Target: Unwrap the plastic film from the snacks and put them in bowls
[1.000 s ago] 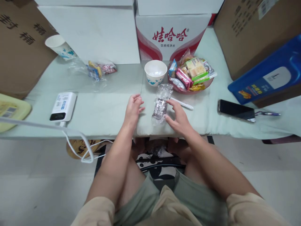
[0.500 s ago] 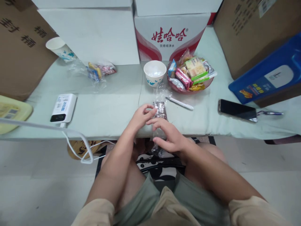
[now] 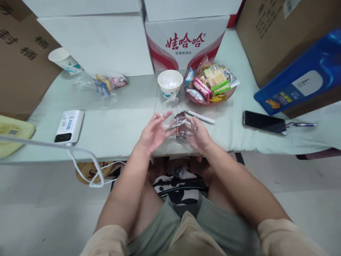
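Note:
Between my hands, over the table's front edge, is a crinkled clear plastic packet with dark brown contents; its exact kind is not readable. My left hand has its palm turned inward and fingers stretched apart, with clear film touching the fingertips. On the other side my right hand has its fingers bent around the packet's film, partly hidden by glare and blur. Just beyond the packet lies a white pen. A paper cup with clear plastic in it stands farther back.
A bowl of wrapped snacks sits right of the cup. Opened wrappers and a white power bank with a cable are at left. A phone and blue bottle are at right. Boxes line the back.
My hands have moved apart to either side of the packet. My right hand has turned and taken hold of its film, and the packet has shifted and looks crumpled.

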`<act>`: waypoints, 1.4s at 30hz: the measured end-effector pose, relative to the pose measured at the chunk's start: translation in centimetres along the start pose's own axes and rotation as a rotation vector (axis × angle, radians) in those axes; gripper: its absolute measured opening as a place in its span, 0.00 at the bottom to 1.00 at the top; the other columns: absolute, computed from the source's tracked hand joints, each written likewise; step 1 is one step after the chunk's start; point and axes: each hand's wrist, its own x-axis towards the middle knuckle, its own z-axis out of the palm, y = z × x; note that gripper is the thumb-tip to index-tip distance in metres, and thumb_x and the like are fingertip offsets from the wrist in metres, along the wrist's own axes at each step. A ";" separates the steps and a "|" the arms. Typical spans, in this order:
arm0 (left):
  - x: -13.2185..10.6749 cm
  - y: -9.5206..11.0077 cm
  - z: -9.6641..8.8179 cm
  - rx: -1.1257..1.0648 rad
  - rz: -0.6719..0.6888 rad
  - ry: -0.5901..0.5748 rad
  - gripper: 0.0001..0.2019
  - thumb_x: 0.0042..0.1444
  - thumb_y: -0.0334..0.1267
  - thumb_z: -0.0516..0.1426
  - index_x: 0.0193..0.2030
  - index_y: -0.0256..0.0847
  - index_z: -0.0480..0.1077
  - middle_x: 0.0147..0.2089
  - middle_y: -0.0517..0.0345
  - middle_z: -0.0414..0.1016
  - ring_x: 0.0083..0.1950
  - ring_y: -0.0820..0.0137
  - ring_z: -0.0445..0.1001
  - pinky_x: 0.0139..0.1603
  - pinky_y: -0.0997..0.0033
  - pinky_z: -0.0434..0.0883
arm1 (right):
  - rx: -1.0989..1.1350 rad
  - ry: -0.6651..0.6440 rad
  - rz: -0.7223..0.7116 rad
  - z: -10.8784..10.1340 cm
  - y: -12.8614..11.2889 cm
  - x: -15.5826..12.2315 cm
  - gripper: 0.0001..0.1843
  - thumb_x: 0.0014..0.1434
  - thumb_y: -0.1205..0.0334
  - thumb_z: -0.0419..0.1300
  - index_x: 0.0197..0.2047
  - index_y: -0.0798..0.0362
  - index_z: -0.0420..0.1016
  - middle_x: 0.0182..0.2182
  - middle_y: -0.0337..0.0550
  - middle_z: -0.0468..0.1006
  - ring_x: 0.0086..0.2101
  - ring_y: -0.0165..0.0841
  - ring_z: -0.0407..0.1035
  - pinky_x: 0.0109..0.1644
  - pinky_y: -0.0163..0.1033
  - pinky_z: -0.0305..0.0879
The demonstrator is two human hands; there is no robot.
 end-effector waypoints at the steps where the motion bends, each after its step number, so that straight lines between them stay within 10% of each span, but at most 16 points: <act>1: -0.2 0.2 0.0 0.022 0.020 -0.010 0.15 0.51 0.52 0.61 0.34 0.46 0.64 0.60 0.54 0.73 0.57 0.53 0.77 0.42 0.48 0.79 | 0.090 -0.054 0.018 0.1 -0.2 0.1 0.27 0.63 0.39 0.46 0.51 0.48 0.71 0.40 0.46 0.82 0.40 0.41 0.78 0.43 0.49 0.78; 5: -1.0 0.7 -1.4 0.083 0.131 0.071 0.23 0.52 0.64 0.56 0.45 0.52 0.71 0.59 0.50 0.74 0.60 0.47 0.75 0.42 0.45 0.79 | 0.275 -0.144 0.078 0.0 -0.5 -0.4 0.22 0.58 0.42 0.58 0.47 0.48 0.74 0.37 0.43 0.83 0.38 0.40 0.79 0.38 0.45 0.79; 12: -2.3 2.0 -6.4 0.099 0.423 0.541 0.36 0.50 0.77 0.44 0.64 0.74 0.60 0.67 0.65 0.65 0.73 0.51 0.58 0.44 0.54 0.77 | 0.358 -0.231 0.054 -0.8 -0.7 -0.6 0.19 0.55 0.45 0.60 0.45 0.48 0.74 0.42 0.43 0.83 0.42 0.38 0.78 0.43 0.45 0.78; 17: -1.9 3.0 -7.0 -0.026 0.446 0.364 0.19 0.55 0.62 0.54 0.48 0.60 0.72 0.68 0.73 0.67 0.75 0.57 0.57 0.57 0.55 0.75 | 0.311 -0.068 -0.009 -1.5 -0.7 -0.1 0.18 0.48 0.53 0.59 0.44 0.47 0.70 0.33 0.40 0.81 0.35 0.37 0.76 0.37 0.42 0.76; 23: 0.2 2.4 -6.2 -0.455 0.102 0.301 0.05 0.46 0.39 0.60 0.28 0.43 0.68 0.46 0.57 0.82 0.54 0.56 0.79 0.48 0.55 0.79 | -0.275 0.161 -0.447 -4.0 -1.3 0.2 0.27 0.47 0.59 0.63 0.53 0.44 0.68 0.46 0.38 0.79 0.43 0.37 0.74 0.49 0.45 0.73; 30: 0.4 2.6 -5.1 -0.522 -0.005 0.316 0.06 0.42 0.33 0.59 0.28 0.41 0.65 0.38 0.56 0.81 0.43 0.61 0.81 0.41 0.62 0.80 | -1.191 0.388 -0.807 -5.0 -10.2 2.1 0.31 0.58 0.57 0.57 0.64 0.50 0.63 0.55 0.53 0.76 0.54 0.49 0.71 0.60 0.59 0.66; 38: 0.3 2.8 -5.2 -0.490 -0.004 0.282 0.07 0.42 0.34 0.59 0.28 0.41 0.64 0.38 0.58 0.80 0.44 0.64 0.80 0.42 0.63 0.79 | -1.855 0.224 -0.490 -2.3 -13.3 7.1 0.33 0.63 0.49 0.52 0.67 0.56 0.64 0.58 0.62 0.72 0.55 0.56 0.68 0.58 0.61 0.65; 42: 0.1 2.7 -5.4 -0.514 0.014 0.253 0.06 0.43 0.34 0.59 0.28 0.41 0.65 0.39 0.58 0.79 0.49 0.62 0.80 0.46 0.60 0.79 | -1.916 0.252 -0.588 -2.2 -12.9 7.2 0.29 0.61 0.55 0.54 0.64 0.52 0.68 0.54 0.59 0.73 0.52 0.54 0.69 0.56 0.59 0.66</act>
